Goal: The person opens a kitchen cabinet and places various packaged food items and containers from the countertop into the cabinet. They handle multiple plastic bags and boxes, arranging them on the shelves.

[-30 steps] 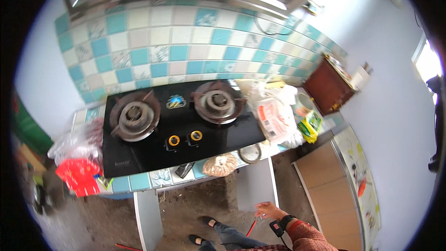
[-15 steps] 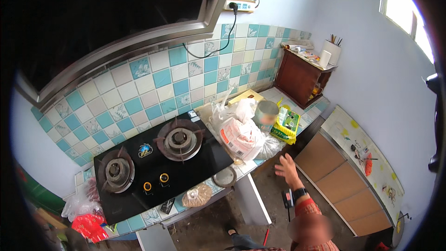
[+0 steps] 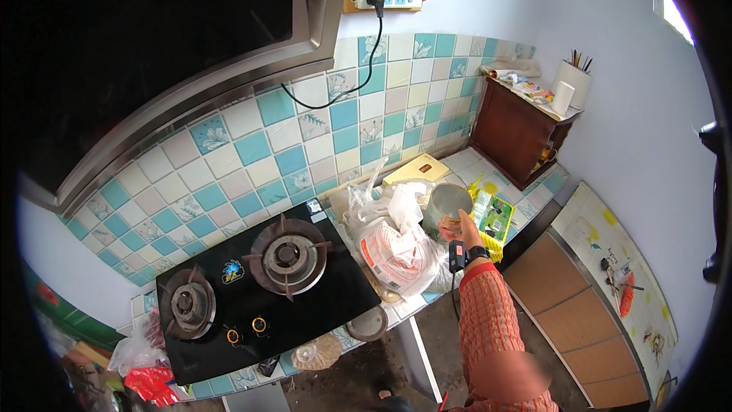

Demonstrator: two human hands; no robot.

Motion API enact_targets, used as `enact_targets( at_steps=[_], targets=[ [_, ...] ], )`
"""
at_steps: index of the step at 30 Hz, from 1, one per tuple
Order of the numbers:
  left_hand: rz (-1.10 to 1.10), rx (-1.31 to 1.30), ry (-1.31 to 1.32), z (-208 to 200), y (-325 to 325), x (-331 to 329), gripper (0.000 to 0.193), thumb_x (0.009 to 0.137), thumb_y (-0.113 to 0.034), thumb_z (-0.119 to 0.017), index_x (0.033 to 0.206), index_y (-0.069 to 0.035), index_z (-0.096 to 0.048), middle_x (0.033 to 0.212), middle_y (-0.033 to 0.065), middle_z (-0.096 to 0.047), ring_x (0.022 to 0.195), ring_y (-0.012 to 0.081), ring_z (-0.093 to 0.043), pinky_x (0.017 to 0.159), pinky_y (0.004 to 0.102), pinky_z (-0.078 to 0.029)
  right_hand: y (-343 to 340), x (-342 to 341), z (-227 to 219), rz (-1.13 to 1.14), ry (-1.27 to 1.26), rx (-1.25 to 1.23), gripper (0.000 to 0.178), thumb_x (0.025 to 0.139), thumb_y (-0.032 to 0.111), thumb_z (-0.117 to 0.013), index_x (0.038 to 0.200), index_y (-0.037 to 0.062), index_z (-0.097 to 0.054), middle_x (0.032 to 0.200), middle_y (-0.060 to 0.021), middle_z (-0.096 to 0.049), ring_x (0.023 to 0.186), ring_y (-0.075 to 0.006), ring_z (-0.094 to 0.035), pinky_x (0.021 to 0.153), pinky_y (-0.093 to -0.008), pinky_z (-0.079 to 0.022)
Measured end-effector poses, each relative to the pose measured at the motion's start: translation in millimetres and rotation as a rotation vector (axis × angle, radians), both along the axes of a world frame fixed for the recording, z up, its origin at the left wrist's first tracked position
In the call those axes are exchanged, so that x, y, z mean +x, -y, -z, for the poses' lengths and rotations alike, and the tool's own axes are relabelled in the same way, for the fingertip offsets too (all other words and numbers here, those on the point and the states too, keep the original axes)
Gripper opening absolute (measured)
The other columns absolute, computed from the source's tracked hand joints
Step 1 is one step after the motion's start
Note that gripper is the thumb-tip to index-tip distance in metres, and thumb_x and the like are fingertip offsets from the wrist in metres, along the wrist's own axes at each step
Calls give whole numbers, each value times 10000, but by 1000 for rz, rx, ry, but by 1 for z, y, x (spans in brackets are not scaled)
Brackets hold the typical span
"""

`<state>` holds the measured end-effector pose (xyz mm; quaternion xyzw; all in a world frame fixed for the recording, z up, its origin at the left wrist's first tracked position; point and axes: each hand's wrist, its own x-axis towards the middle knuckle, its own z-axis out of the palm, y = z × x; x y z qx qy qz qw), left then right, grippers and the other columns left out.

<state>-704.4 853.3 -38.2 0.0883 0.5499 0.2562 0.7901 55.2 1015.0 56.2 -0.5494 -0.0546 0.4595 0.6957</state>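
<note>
My right hand [image 3: 467,231] is at the front right side of a grey-green cylindrical canister [image 3: 448,202], its thumb up along the side and its fingers curled against the front. The fingertips are partly hidden. A black strap and a small black box with a cable sit at my wrist, below an orange-red knitted sleeve. Pressed close on the canister's left is a bulging white plastic bag [image 3: 398,252] with red print. To its right lies a yellow and green packet [image 3: 496,217]. Behind them rests a flat yellow box [image 3: 415,170]. My left hand is out of view.
A black two-burner gas stove [image 3: 305,328] fills the counter's left part. Along the front edge stand a round lid [image 3: 367,323] and a tan bag [image 3: 317,352]. A dark red wooden cabinet [image 3: 512,133] stands at the back right, and a low cabinet [image 3: 572,320] on the right.
My right hand has moved up and forward from above the floor to the canister, its spread fingers now curled at it. The view has shifted slightly.
</note>
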Motion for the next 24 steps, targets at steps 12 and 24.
enact_targets(
  at_steps=[12, 24],
  targets=[
    [4, -25, -23, 0, -5, 9, 492, 940, -306, -465, 1373, -121, -321, 1316, 154, -414, 1186, 376, -438, 930, 540, -398, 21, 4, -16, -40, -52, 243, 401, 863, 120, -400, 1132, -176, -382, 1055, -285, -560, 906, -414, -629, 757, -444, -552],
    [-2, -31, -18, 6, -1, 3, 464, 941, -288, -477, 1350, -105, -355, 1274, 171, -461, 1147, 386, -479, 903, 544, -422, 104, -27, -144, -114, 418, 266, 291, 833, 41, -391, 1080, -89, -472, 967, -215, -598, 799, -320, -648, 681, -380, -555]
  ],
)
